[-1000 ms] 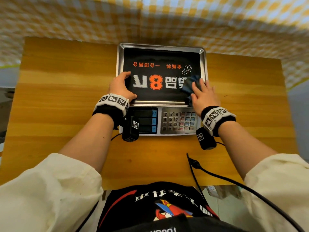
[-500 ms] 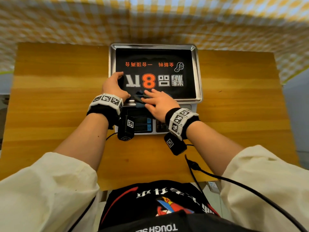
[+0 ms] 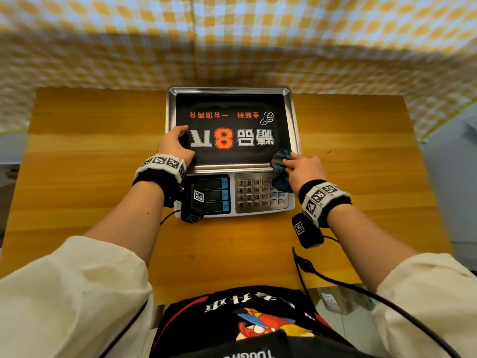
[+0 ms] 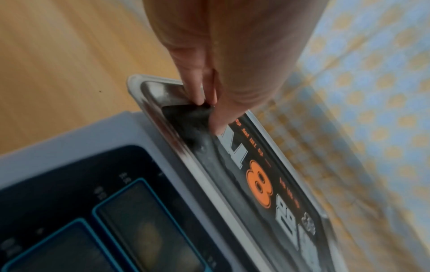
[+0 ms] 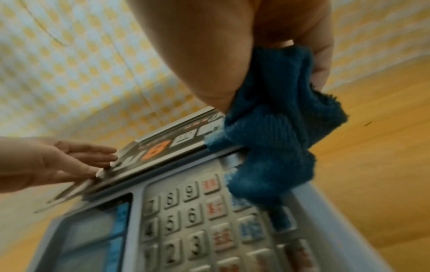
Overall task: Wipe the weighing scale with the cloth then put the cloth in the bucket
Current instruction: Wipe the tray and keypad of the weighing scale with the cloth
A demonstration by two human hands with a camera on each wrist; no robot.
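Observation:
The weighing scale (image 3: 232, 120) stands at the back middle of the wooden table, its steel tray covered by a black sticker with an orange 8. My left hand (image 3: 180, 143) rests with straight fingers on the tray's near-left corner, which the left wrist view (image 4: 216, 103) also shows. My right hand (image 3: 296, 165) grips a bunched blue cloth (image 3: 280, 161) at the tray's near-right corner. In the right wrist view the cloth (image 5: 267, 147) hangs over the tray rim onto the right side of the keypad (image 5: 186, 211). No bucket is in view.
The wooden table (image 3: 90, 164) runs wide on both sides of the scale. A yellow checked curtain (image 3: 232, 42) hangs behind it. A black cable (image 3: 322, 276) trails off the front edge by my right arm.
My right hand swept the cloth along the tray's near edge to the left, then back to the near-right corner. My left hand stayed on the near-left corner.

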